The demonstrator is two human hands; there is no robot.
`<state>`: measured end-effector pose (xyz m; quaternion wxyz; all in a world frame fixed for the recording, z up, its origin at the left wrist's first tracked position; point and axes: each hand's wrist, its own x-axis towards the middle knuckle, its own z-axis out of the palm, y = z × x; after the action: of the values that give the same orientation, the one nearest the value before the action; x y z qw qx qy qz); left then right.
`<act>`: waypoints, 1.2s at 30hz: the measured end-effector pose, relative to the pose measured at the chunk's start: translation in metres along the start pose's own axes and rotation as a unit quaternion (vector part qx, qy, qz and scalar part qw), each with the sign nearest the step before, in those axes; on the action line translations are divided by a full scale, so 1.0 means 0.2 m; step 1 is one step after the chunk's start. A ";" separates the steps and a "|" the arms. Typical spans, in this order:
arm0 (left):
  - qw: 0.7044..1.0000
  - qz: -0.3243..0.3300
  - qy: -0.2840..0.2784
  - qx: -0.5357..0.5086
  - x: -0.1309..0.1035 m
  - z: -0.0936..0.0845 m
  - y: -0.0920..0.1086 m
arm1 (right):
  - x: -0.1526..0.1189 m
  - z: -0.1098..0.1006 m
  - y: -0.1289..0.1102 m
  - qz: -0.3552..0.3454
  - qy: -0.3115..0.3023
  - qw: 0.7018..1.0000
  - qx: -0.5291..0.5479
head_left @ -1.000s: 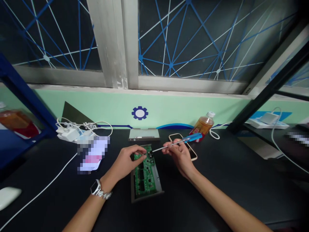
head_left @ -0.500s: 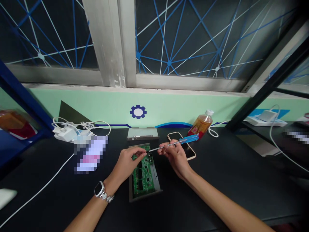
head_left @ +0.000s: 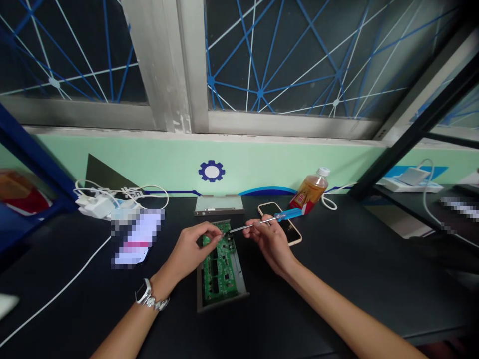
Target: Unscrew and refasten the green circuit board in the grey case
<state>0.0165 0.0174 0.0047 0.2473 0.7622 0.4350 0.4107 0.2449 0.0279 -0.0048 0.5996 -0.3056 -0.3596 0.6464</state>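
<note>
My right hand [head_left: 270,242] is closed around the shaft of a screwdriver [head_left: 289,215] with a blue handle. The screwdriver lies nearly level, its tip pointing left toward my left hand. My left hand [head_left: 198,249] pinches thumb and forefinger together at that tip; what sits between them is too small to make out, though a dark bit shows there. Under both fingertips is a green circuit board [head_left: 223,271] seated in a grey metal tray [head_left: 242,279]. My left hand covers the board's upper left part.
A metal cover [head_left: 219,205] stands by the wall behind the board. A phone [head_left: 295,234] and a drink bottle [head_left: 309,192] are to the right. On the left lie a power strip with white cables [head_left: 98,205] and a blurred, lit phone-like object [head_left: 138,238].
The whole view has shifted slightly. My left hand's pinching fingers have drawn a little left from the screwdriver tip; my right hand keeps its hold on the screwdriver.
</note>
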 end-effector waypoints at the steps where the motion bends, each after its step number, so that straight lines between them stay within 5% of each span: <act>1: 1.000 0.000 -0.002 -0.003 0.00 0.00 0.00 | 0.00 0.00 0.00 0.003 0.001 1.000 0.002; 18: 0.995 0.083 0.019 0.047 -0.02 0.01 0.05 | 0.00 0.01 -0.01 0.047 0.027 0.998 -0.011; 28: 0.954 0.240 0.007 0.177 -0.04 -0.04 0.05 | -0.01 0.00 0.01 0.098 0.026 0.995 0.010; 33: 0.951 0.244 0.009 0.191 -0.04 -0.04 0.05 | 0.00 0.00 -0.01 0.098 0.042 0.994 0.013; 36: 0.966 0.183 0.015 0.182 -0.02 -0.12 0.02 | 0.02 -0.02 -0.03 0.067 0.062 0.996 0.015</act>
<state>-0.0034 0.0113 0.0197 0.0186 0.8549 0.3592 0.3739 0.2519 0.0325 -0.0021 0.5810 -0.3590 -0.2907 0.6701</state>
